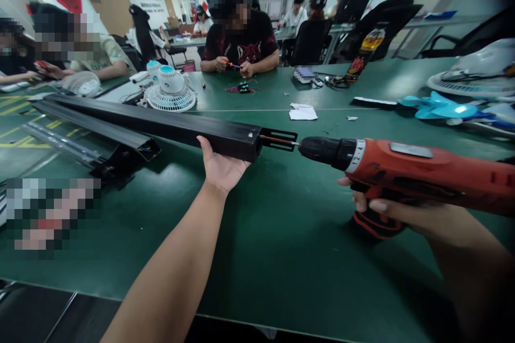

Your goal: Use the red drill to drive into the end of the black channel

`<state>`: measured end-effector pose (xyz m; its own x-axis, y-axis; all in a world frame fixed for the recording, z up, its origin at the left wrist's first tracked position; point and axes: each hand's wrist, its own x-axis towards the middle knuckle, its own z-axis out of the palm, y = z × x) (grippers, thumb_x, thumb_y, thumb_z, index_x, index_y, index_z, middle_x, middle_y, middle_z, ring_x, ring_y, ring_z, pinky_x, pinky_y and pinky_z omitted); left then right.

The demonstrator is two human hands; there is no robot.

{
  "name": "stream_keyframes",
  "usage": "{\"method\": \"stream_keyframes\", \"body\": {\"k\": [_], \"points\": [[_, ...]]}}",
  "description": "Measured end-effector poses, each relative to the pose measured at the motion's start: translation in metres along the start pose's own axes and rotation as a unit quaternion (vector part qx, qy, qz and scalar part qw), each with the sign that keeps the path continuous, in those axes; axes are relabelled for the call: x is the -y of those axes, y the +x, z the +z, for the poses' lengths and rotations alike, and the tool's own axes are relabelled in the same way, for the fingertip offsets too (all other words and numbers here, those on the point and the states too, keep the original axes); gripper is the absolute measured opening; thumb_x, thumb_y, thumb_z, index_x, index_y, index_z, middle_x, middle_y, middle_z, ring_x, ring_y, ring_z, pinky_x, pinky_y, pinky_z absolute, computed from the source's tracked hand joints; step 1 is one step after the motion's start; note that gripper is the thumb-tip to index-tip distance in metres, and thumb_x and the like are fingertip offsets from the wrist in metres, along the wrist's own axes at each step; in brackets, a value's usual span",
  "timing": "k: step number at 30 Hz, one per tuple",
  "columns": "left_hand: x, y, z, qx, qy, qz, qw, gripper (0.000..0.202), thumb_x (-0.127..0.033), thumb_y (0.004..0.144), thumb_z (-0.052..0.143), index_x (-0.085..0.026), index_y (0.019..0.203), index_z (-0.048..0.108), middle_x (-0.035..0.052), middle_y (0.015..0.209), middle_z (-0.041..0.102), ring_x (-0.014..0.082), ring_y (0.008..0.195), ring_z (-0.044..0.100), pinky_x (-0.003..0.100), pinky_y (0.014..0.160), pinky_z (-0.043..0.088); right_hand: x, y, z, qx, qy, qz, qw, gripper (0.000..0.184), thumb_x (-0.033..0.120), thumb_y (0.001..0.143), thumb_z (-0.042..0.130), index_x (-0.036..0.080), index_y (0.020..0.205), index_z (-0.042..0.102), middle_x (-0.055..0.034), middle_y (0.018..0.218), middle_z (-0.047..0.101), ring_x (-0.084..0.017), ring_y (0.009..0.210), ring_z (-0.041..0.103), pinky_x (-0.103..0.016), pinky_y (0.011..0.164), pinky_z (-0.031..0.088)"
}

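Observation:
My left hand (224,167) is wrapped from below around the near end of a long black square tube (173,124), thumb up on its side. A slotted black bracket (277,138) sticks out of that end. My right hand (396,211) grips the handle of a red and black power drill (402,169), held level. The drill's chuck points left, and its thin bit reaches to the slotted bracket. Whether the bit touches a screw there I cannot tell. More black profiles (108,131) lie beside the tube at the left.
Across the green table (281,257) a person (241,37) holds a small tool over wires. White fan parts (171,91) stand at the back left; blue fan blades (440,106) lie at the right. A paper scrap (303,112) and a drink bottle (364,53) are farther back.

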<state>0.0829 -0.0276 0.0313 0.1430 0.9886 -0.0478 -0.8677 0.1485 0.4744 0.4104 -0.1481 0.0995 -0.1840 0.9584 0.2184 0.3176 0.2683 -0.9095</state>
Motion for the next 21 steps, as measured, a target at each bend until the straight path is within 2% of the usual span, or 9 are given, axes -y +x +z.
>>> {"method": "stream_keyframes", "body": {"k": [4,10,14,21], "points": [[-0.0009,-0.0019,0.0037,0.001,0.003,-0.002,1.0,0.106,-0.107,0.112,0.053,-0.026,0.18,0.071,0.0207,0.171,0.084,0.0449,0.175,0.069,0.06,0.132,0.069,0.0037,-0.0025,0.0045,-0.038,-0.026,-0.008,0.999,0.041,0.038,0.064,0.072,0.025,0.103,0.075,-0.0064,0.06,0.071,-0.025,0.055,0.066,-0.036,0.051,0.059],[-0.0012,-0.0039,0.0068,0.007,0.007,-0.007,1.0,0.106,-0.107,0.114,0.044,-0.026,0.176,0.073,0.0202,0.17,0.084,0.0446,0.178,0.066,0.059,0.132,0.069,0.0064,-0.0045,0.0043,-0.034,-0.036,-0.004,0.999,0.046,0.046,0.066,0.069,0.023,0.106,0.073,-0.0098,0.069,0.074,-0.027,0.059,0.067,-0.039,0.057,0.06],[-0.0011,-0.0049,0.0092,0.001,0.013,-0.008,1.0,0.107,-0.107,0.116,0.037,-0.026,0.176,0.073,0.0198,0.175,0.081,0.0433,0.178,0.067,0.057,0.13,0.071,0.0051,-0.0061,0.0036,-0.02,-0.03,-0.005,0.999,0.042,0.041,0.068,0.07,0.024,0.105,0.072,-0.0097,0.074,0.074,-0.027,0.061,0.068,-0.04,0.058,0.06],[-0.001,-0.005,0.0093,0.009,-0.001,-0.005,1.0,0.116,-0.114,0.109,0.042,-0.029,0.184,0.066,0.0207,0.182,0.076,0.0473,0.179,0.066,0.059,0.13,0.071,0.0054,-0.0063,0.0051,-0.021,-0.016,-0.013,1.0,0.026,0.034,0.07,0.069,0.022,0.092,0.074,-0.0095,0.073,0.074,-0.026,0.06,0.067,-0.036,0.052,0.058]]}}
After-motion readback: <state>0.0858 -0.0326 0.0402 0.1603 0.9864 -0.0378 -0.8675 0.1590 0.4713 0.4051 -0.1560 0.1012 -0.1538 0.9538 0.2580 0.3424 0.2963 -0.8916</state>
